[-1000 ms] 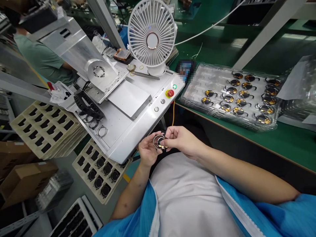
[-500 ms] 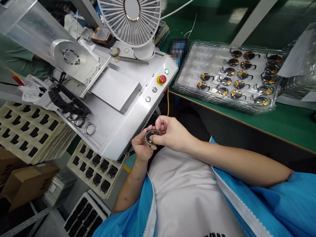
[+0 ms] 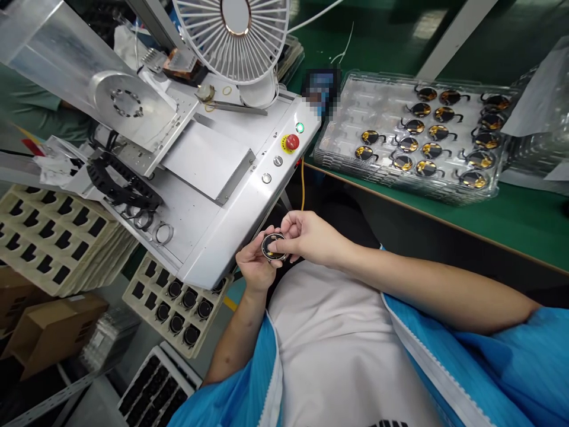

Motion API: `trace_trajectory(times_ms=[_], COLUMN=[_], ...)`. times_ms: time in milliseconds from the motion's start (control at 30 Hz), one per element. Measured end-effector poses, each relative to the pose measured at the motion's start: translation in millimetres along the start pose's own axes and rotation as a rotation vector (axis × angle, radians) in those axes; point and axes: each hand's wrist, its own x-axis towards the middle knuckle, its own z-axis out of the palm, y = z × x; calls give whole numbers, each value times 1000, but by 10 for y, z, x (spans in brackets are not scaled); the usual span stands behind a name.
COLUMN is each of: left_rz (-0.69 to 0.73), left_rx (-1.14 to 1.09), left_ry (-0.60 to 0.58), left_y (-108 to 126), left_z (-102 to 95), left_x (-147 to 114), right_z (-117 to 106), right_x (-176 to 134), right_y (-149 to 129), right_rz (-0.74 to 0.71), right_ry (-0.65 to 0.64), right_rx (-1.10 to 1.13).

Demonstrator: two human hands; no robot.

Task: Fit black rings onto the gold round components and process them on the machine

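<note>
Just in front of my body, my left hand [image 3: 256,265] grips a round watch case [image 3: 272,251] with a metallic rim, a black inside and small gold spots. Its fingers and thumb close around the rim. From the right, my right hand [image 3: 311,238] reaches over, with its thumb pressed on the black face and the other fingers curled in. The thumb covers part of the face, and I cannot make out whether a small piece lies under it.
A white machine [image 3: 208,201] with a red stop button [image 3: 292,142] stands ahead, carrying a fan [image 3: 235,41]. To the right, a clear tray [image 3: 347,127] holds several black-and-gold discs [image 3: 438,132]. Below left, a cream tray [image 3: 141,302] carries round black cases [image 3: 176,322].
My right thumb has shifted slightly across the watch case's face, and its fingers have lowered a little. My left hand keeps hold of the case in nearly the same spot.
</note>
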Motion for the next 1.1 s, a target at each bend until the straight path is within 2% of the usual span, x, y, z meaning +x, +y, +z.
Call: trace_trajectory(times_ms=[100, 267, 400, 467, 600, 667, 767, 833, 967, 1033, 1100], left_rz=[34, 130, 197, 219, 210, 168, 88, 94, 172, 184, 189], left_rx=[21, 89, 136, 141, 118, 80, 60, 128, 330, 435, 513], left_ry=[-33, -108, -61, -28, 81, 104, 21, -36, -33, -25, -28], left_y=[7, 78, 148, 176, 270, 344, 449, 495, 533, 537, 533], left_z=[-1, 43, 56, 51, 62, 72, 74, 69, 61, 58, 58], left_x=[5, 3, -14, -7, 73, 131, 204, 234, 238, 215, 188], right_z=[-70, -79, 13, 48, 12, -45, -110, -121, -92, -77, -75], right_x=[18, 33, 30, 59, 279, 474, 801, 975, 1042, 911, 706], right_y=[73, 244, 223, 149, -153, -380, -742, -934, -1047, -951, -778], right_rz=[25, -74, -99, -88, -90, -156, -265, -284, -348, -405, -411], right_ry=[-56, -84, -118, -127, -137, -20, 246, 306, 299, 251, 141], right_rx=[-52, 130, 183, 120, -174, -244, -197, -207, -274, -255, -242])
